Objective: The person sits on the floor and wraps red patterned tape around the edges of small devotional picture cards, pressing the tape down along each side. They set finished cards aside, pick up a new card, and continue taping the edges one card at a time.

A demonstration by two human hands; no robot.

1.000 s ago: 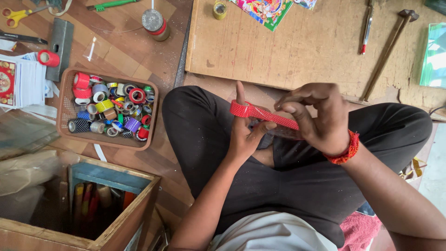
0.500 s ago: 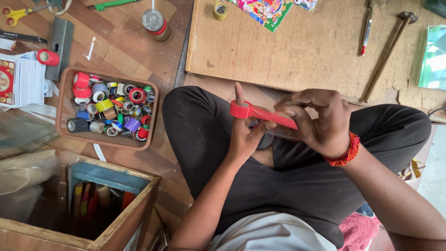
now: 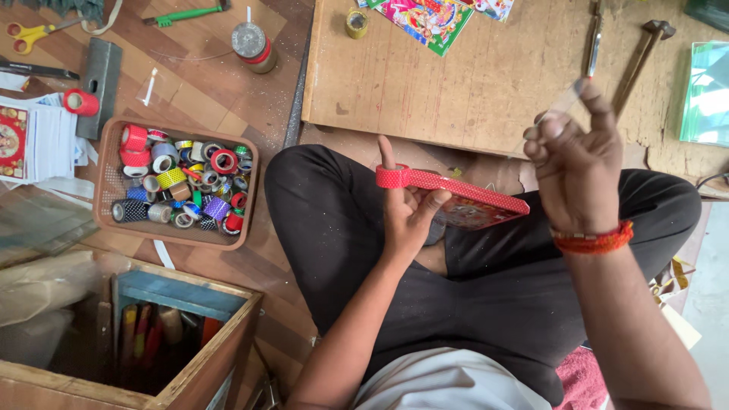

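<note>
Your left hand (image 3: 406,216) grasps a flat red frame (image 3: 456,199) over your crossed legs. The thumb presses on the frame's near face, the index finger stands straight up behind its left end, and the other fingers curl beneath it. A small roll of red tape (image 3: 392,176) sits at that left end, right against the raised finger. The frame runs from the hand out to the right, tilted slightly downward, and its far end stops just below your right hand.

Your right hand (image 3: 577,163) is lifted above the frame and apart from it, fingers loosely curled. A thin clear strip (image 3: 563,100) is pinched at the fingertips and points up toward the board; you cannot tell what it is made of. A red band (image 3: 592,241) circles that wrist.

Beyond your knees lies a wooden board (image 3: 456,83). A hammer (image 3: 645,45) rests near its right edge, a small tape roll (image 3: 356,23) and a colourful print (image 3: 429,19) near its far edge.

On the floor to your left stands a brown tray (image 3: 106,205) filled with rolls of coloured tape. A wooden box (image 3: 220,353) stands nearer to you, at the lower left. Scissors (image 3: 26,32) lie at the far left corner of the floor.
</note>
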